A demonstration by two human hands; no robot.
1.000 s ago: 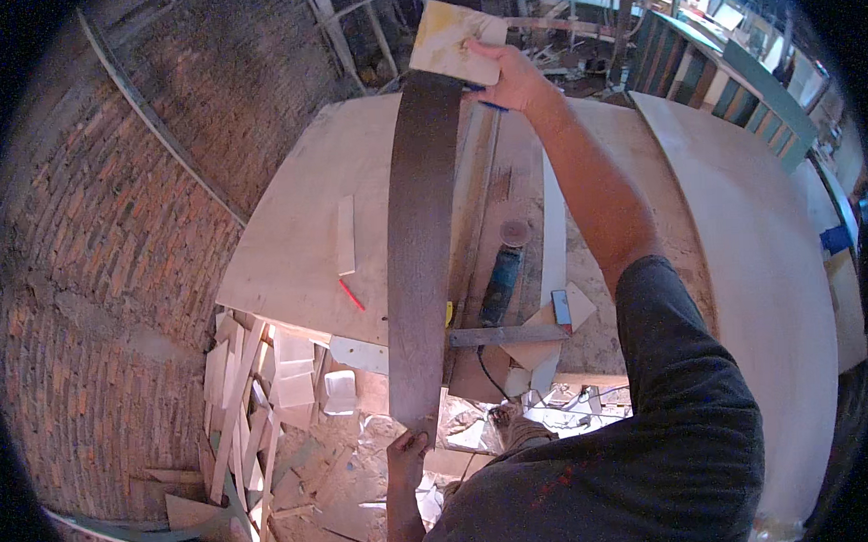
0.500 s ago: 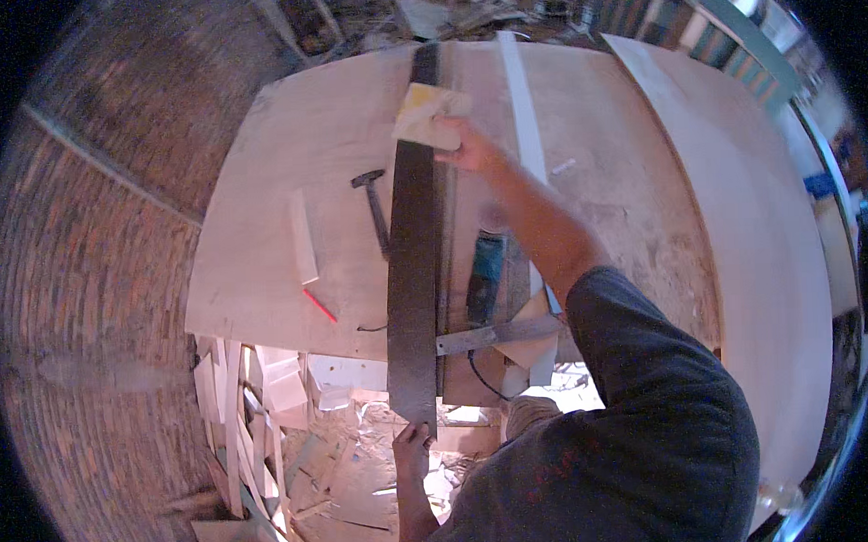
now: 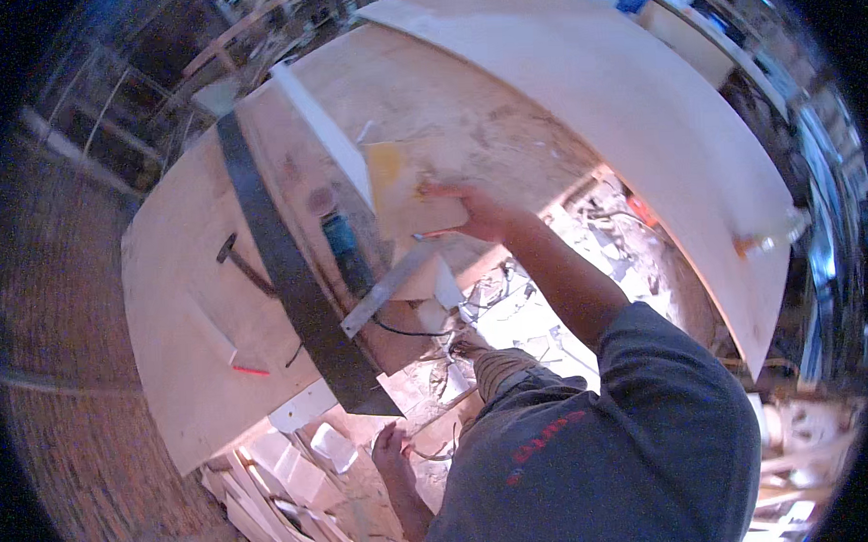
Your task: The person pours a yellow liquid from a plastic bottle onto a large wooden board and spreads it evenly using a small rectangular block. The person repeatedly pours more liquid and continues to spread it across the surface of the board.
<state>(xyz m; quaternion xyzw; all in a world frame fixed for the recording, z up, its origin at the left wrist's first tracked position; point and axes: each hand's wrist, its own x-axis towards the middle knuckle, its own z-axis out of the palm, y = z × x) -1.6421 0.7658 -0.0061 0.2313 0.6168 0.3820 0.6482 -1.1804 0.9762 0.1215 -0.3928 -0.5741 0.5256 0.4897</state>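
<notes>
- Head view: the right hand (image 3: 489, 215) is closed on the pad (image 3: 403, 191), gripping its right side; most of the pad extends to the left of the grip.
- The dark strip (image 3: 286, 267) lies along the board (image 3: 176, 280), left of the pad.
- The left hand (image 3: 390, 445) is just below the strip's near end; whether it holds something, I cannot tell.

The long dark strip (image 3: 280, 248) looks smooth and matt to me, lying on the pale, dull wooden worktop (image 3: 172, 309). The block (image 3: 398, 196) is matt too, its off-white face blotched yellow (wood or foam, I can't tell from here). The power tool's teal casing (image 3: 340, 238) looks like plastic; the dark shirt (image 3: 641, 436) is matt cloth.
</notes>
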